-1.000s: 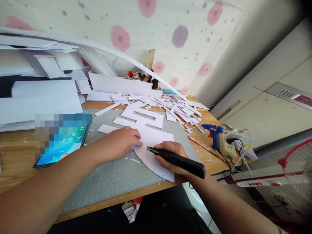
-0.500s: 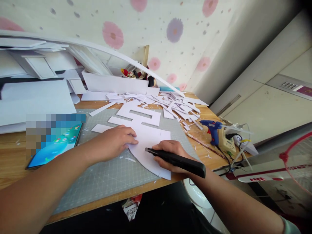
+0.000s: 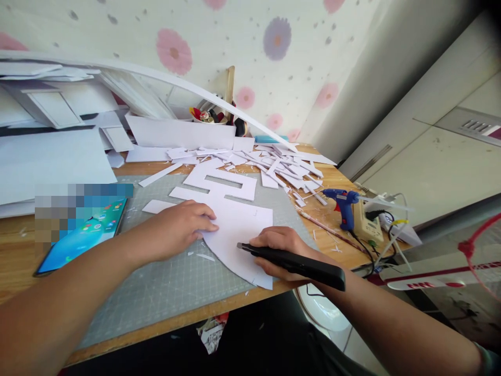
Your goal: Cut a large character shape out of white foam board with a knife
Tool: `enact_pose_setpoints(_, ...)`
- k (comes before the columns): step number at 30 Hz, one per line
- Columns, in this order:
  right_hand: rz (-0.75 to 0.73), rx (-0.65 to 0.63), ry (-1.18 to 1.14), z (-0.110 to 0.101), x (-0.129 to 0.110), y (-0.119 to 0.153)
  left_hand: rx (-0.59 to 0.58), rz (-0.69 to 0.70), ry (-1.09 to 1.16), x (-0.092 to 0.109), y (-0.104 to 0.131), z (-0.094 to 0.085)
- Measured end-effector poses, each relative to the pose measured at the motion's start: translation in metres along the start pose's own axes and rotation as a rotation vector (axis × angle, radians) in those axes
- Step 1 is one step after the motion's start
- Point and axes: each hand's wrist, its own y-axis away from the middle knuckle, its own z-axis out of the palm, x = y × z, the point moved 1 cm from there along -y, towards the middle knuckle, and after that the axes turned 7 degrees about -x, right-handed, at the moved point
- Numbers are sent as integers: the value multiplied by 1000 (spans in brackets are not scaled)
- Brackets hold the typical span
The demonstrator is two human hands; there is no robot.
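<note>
A white foam board piece [image 3: 230,235] with a curved lower edge lies on the grey cutting mat [image 3: 156,292]. Its far part has stepped tabs and a rectangular slot, and faint marks show near its right corner. My left hand [image 3: 187,227] rests on the left side of the piece by the start of the curve, its fingers stretched out and holding nothing. In my right hand [image 3: 279,243] is a black utility knife [image 3: 301,266], its short blade pointing left just over the board. Whether the blade touches the board I cannot tell. A white strip [image 3: 154,207] runs under my left hand.
A phone [image 3: 92,230] with a lit screen lies at the left. Foam board scraps [image 3: 282,167] are heaped at the back. A blue glue gun [image 3: 342,203] stands beside a power strip [image 3: 368,224] with cables at the right. White boards [image 3: 50,162] are stacked back left.
My right hand and the knife have shifted slightly right. My left hand stays at the board's left side, and the whole view has moved a little.
</note>
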Motion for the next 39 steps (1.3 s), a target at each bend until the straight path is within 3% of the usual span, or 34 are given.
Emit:
enact_pose_setpoints(12,-45,-4,-39,-6,1,18,30,33,23,-12,0,6)
enact_pose_setpoints(22,-124,-65,-89,-22,0,27,54,32,-15,-22,3,12)
enact_pose_setpoints(34,-94,-182,-139,-37,4,32,49,37,-23,-22,4,12)
enact_pose_setpoints(39,-12,-178,-247,-48,12,61,46,41,-6,-18,3,10)
